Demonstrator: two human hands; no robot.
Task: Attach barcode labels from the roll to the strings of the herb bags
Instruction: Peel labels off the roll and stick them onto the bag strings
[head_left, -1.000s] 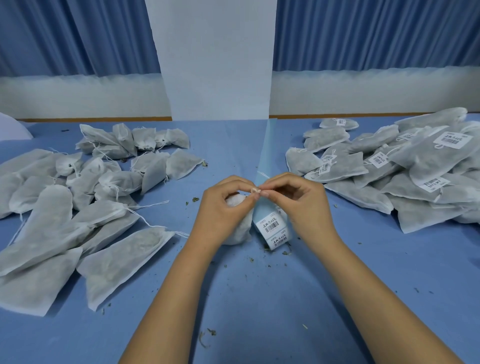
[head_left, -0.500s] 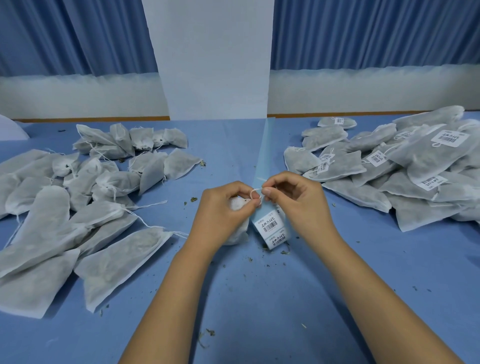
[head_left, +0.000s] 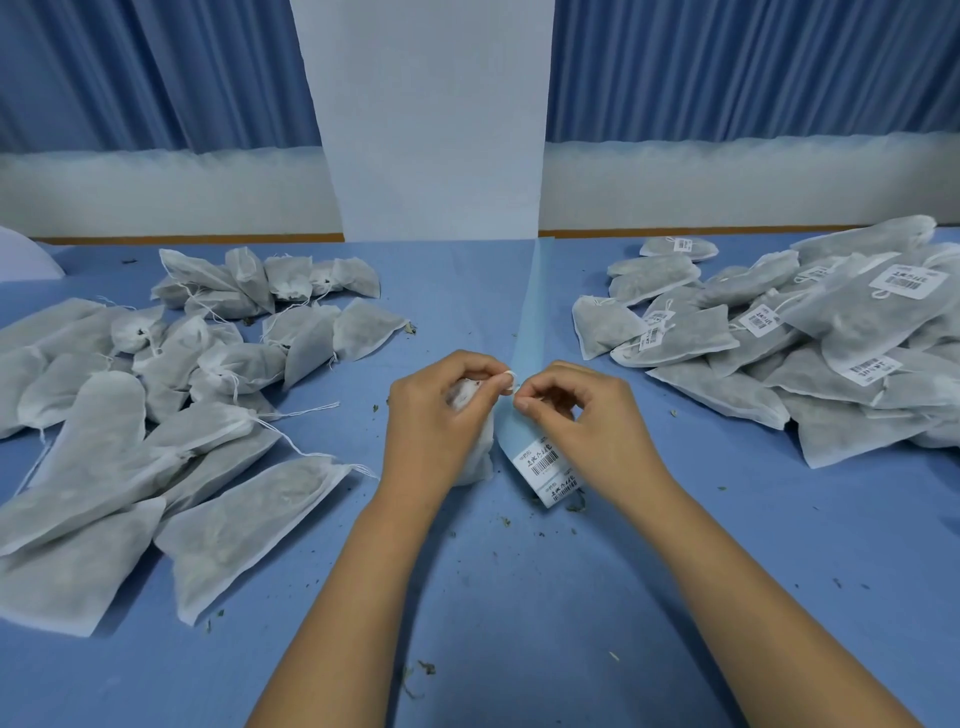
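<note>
Even soft light, wide-angle edge bending

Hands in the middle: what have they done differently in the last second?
The fingertips, pressed together a second ago, have drawn slightly apart, baring a small loop of string. The left hand still holds the bag; the right hand still pinches the string. The label strip and piles are unmoved.
</note>
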